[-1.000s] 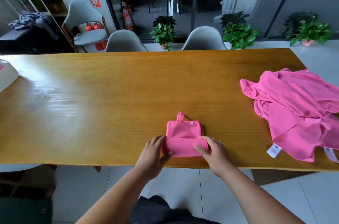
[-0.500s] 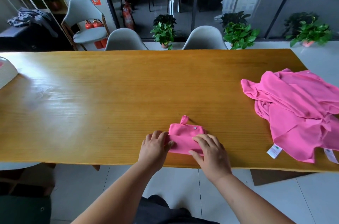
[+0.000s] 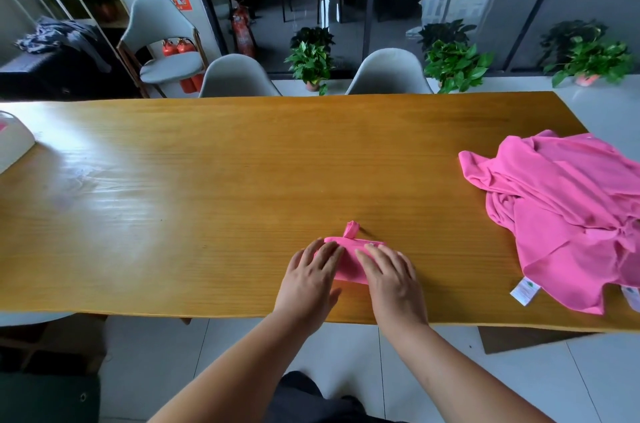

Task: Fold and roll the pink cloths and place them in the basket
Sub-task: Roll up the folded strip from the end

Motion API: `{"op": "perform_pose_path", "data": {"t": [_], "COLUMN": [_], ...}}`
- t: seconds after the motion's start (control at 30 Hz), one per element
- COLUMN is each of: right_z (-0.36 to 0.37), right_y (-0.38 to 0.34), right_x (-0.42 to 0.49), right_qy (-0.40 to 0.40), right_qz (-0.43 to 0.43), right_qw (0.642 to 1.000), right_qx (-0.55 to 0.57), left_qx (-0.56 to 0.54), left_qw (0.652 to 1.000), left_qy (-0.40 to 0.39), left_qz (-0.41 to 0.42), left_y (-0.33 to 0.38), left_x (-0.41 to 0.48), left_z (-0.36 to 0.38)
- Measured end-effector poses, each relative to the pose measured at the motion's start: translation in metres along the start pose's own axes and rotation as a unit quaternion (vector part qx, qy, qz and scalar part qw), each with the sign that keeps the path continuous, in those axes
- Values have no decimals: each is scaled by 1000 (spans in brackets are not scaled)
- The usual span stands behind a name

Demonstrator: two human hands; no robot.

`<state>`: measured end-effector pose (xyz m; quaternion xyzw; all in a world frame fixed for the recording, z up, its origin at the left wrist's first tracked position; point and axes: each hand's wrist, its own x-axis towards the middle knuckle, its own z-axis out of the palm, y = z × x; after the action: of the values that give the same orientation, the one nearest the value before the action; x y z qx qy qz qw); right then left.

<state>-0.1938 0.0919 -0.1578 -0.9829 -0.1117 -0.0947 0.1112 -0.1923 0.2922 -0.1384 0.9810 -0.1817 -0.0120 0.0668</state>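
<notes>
Cloth roll [image 3: 348, 263]; loose pink heap [image 3: 568, 215] rightward

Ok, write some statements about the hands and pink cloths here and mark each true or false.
1. The left hand and right hand both rest on the rolled cloth. True.
2. The pile of loose pink cloths lies at the left end of the table. False: at the right end.
3. The rolled cloth is in the basket. False: it lies on the table, near its front edge.
4. A small loop sticks out of the roll's far side. True.
</notes>
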Motion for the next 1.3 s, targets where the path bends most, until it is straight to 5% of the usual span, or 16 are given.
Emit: {"op": "perform_pose_path", "data": {"t": [0.37,0.53,0.7,0.97,1.3], "right_z": [-13,-21,-23,-14,-51], "right_y": [5,7,-6,-53,-136], "right_x": [44,66,72,64,86], "right_qy": [-179,-225,-237,-261,-225], "right_qz": [29,51,105,209,238], "right_qw": [983,973,965,933,922], "right_qx": [-8,12,37,131,207], "left_qx": [-23,-122,-313,-619,-709], "left_qw": [995,975,863,648,586], "left_qy": [-79,-31,-53,-73,-11], "left_qz": [-58,-184,-393,-438,-393], "left_y": [-3,6,2,-9,-55], "left_x": [48,47,52,46,25], "left_z": [-8,-12,-8,-6,-71]}}
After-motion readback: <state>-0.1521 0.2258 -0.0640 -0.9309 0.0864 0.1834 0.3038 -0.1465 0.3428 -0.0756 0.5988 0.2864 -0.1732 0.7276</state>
